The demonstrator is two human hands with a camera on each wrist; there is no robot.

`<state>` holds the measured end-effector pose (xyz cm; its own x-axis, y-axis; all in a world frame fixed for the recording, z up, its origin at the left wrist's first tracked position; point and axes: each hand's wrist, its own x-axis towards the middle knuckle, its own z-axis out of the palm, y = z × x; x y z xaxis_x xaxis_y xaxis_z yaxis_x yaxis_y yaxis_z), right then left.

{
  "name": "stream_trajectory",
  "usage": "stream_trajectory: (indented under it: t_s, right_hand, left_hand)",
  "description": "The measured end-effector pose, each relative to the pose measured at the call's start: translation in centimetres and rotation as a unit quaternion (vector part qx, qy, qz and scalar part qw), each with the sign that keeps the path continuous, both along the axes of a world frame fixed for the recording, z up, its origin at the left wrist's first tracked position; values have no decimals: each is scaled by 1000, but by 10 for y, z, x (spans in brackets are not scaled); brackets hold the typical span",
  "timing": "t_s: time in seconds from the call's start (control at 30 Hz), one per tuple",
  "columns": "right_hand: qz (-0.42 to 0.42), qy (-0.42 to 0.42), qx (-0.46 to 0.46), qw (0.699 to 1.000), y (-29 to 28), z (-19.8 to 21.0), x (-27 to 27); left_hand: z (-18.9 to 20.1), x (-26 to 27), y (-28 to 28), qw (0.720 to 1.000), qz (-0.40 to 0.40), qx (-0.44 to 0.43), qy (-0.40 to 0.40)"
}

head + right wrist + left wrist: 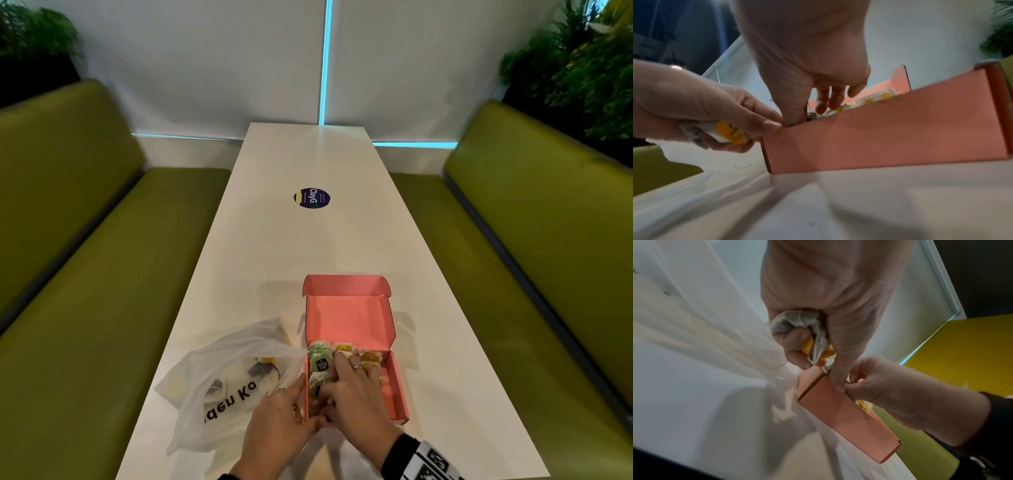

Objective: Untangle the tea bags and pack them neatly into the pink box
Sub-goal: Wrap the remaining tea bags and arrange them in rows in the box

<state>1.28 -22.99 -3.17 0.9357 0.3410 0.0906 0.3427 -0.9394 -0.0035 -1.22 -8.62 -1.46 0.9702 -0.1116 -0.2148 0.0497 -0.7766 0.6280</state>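
Note:
The open pink box (399,387) stands on the white table, its lid (346,286) tilted back. Inside it, green-tagged tea bags (320,365) line the left side and yellow-tagged ones (371,358) fill the far row. My right hand (346,380) lies flat over the bags, fingers (830,100) straight and reaching into the box (879,134), thumb at its near left corner. My left hand (286,409) is at the box's near left corner (844,415), with a yellow-tagged tea bag (809,337) curled in its fingers; that tea bag (729,134) also shows in the right wrist view.
A translucent plastic bag (226,377) with black lettering lies left of the box and holds several more tea bags. A round dark sticker (311,198) sits farther up the table (308,246). Green benches (85,257) flank both long sides.

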Motion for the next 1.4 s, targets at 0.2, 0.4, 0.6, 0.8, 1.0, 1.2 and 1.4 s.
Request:
stream_trajectory:
  t_s: [0.2,0.4,0.6,0.8,1.0,1.2,1.4]
  right_hand:
    - [-3,15,9,1000,1,4,2]
    - [-7,51,76,996,-7,14,-6]
    - [-37,114,410,904,-16,41,-12]
    - [62,185,430,881,-14,58,-20]
    - [39,141,476,867,-16,53,-16]
    - [11,83,498,863,-20,53,-13]
    - [12,85,500,862,-24,54,-16]
  left_hand:
    - [3,-1,-2,1000,1,5,10]
    - [15,1,2,1000,0,-2,6]
    - [25,6,-6,937,120,-318,76]
    - [35,10,-13,793,189,-546,194]
    - [31,12,-13,813,157,-532,178]
    - [32,7,-13,830,157,-513,151]
    - [35,5,-12,822,178,-515,165]
